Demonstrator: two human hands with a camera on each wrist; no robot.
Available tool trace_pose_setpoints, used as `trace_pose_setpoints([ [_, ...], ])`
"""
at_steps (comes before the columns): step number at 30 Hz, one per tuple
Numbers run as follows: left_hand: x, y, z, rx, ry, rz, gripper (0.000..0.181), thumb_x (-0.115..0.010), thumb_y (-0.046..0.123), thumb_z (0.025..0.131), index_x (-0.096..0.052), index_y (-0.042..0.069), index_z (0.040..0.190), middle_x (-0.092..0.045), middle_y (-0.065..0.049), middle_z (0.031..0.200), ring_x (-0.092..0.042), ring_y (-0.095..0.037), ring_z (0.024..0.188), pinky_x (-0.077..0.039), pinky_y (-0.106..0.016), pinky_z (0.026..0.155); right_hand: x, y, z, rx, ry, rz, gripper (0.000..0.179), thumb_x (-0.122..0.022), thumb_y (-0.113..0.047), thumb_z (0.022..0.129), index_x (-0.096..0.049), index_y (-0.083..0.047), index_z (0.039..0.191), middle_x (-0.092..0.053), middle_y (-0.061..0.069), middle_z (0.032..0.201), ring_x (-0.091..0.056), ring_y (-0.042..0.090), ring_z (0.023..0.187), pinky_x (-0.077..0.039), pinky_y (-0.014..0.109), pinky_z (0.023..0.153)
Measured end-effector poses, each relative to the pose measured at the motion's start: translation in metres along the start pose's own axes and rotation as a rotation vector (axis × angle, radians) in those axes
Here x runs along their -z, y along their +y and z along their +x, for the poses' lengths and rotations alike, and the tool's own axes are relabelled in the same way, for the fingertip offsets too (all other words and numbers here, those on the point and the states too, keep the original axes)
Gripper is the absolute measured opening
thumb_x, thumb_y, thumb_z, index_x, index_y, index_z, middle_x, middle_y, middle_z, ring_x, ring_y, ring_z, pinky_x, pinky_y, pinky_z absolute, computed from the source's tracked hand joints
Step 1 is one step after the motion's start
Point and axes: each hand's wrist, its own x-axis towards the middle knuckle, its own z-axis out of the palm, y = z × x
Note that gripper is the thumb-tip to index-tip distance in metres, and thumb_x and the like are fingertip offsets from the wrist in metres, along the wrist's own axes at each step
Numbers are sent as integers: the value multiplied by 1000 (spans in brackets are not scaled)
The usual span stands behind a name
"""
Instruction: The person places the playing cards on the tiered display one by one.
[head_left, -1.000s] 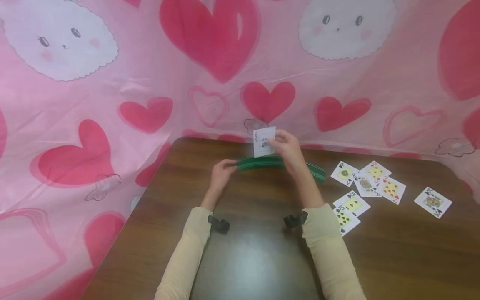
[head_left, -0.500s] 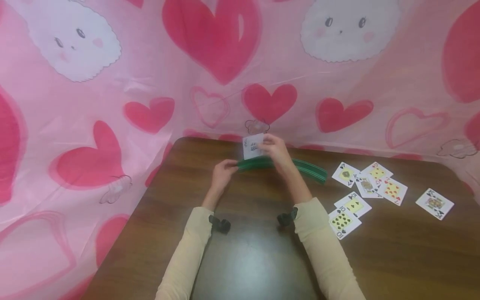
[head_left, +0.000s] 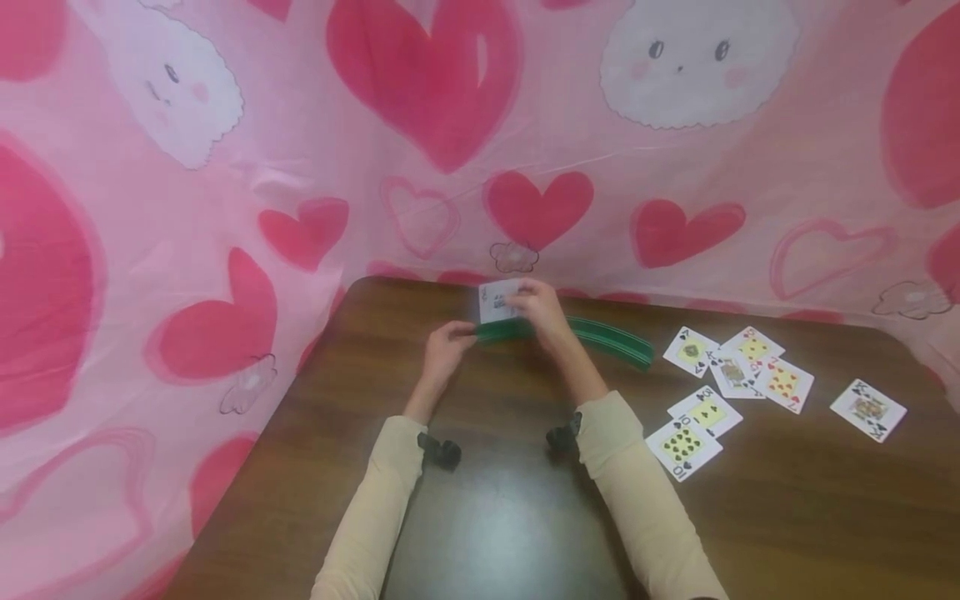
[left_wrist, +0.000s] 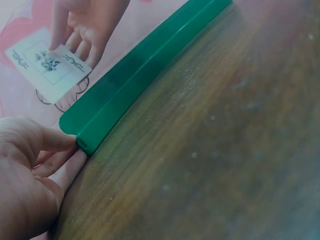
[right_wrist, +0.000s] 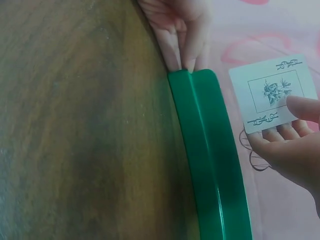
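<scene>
A long, curved green playing-card holder [head_left: 611, 340] stands near the far side of the table. My left hand [head_left: 445, 348] pinches its left end between thumb and fingers, as the left wrist view shows on the green holder's end [left_wrist: 85, 142]. In my right hand [head_left: 546, 312] is a joker card [head_left: 491, 302], held with the thumb on its face and fingers behind. The right wrist view shows the joker [right_wrist: 255, 90] beside the holder's left end, apart from it. The right forearm hides part of the holder in the head view.
Several playing cards lie face up on the right of the brown table [head_left: 495, 533]: an overlapping group around a king [head_left: 735, 372], a ten of spades [head_left: 678, 450] partly over another card, and a lone king [head_left: 868, 410]. A pink heart-patterned cloth [head_left: 540, 117] hangs behind.
My right hand has moved left and slightly down with the joker, toward the holder's left end. The left hand keeps its pinch there, nearly still.
</scene>
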Motion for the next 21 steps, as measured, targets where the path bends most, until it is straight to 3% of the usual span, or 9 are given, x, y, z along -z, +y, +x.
trace_pose_setpoints([
  [12,-4,0,3,-8,16,11,15,-65,14,85,-68,10,99,-64,-3,99,-59,-18,91,-47,-37,81,-1,9,9,36,16,7,19,-60,-7,87,-62,3,103,-62,15,103,-59,28,94,-46,43,85],
  [21,-5,1,5,4,16,7,17,-66,11,83,-68,9,100,-64,-4,100,-60,-18,90,-47,-36,81,-2,11,8,18,-1,-46,20,-59,-10,88,-62,1,105,-62,14,103,-58,27,93,-45,39,84],
])
